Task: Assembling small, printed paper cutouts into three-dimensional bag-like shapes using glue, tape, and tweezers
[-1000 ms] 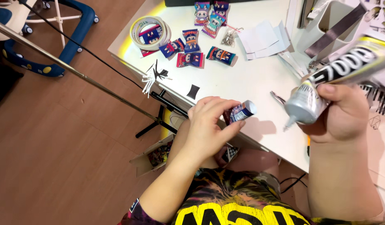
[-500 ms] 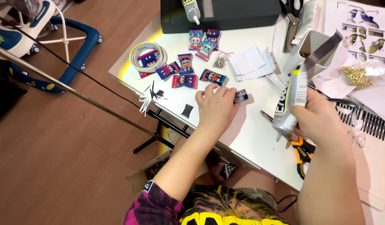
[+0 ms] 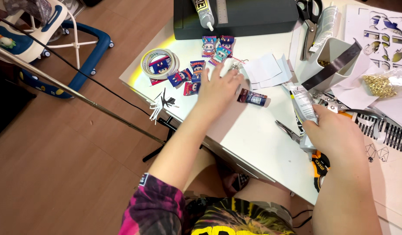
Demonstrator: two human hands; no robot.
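Two hands work apart over the white bench [image 3: 253, 139]: the left hand [image 3: 218, 87] lies flat, fingers spread and holding nothing, on small blue-and-red printed cards [image 3: 190, 76]. A small dark red-and-blue tube [image 3: 252, 98] lies just right of it, long axis left-right, while the right hand [image 3: 334, 132] grips a crumpled silver glue tube [image 3: 303, 104].

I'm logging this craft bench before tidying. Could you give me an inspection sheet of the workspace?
Surface: white table, crowded.
Job's things: glue tube in right hand; small printed charms at left hand; little dark piece beside it.
Clutter: tape roll, scissors, paper slips, bag of gold bits.
Grippers: both bare hands.
Cables: black cord over floor.
Surroundings: wooden floor, blue-and-white frame on wheels.
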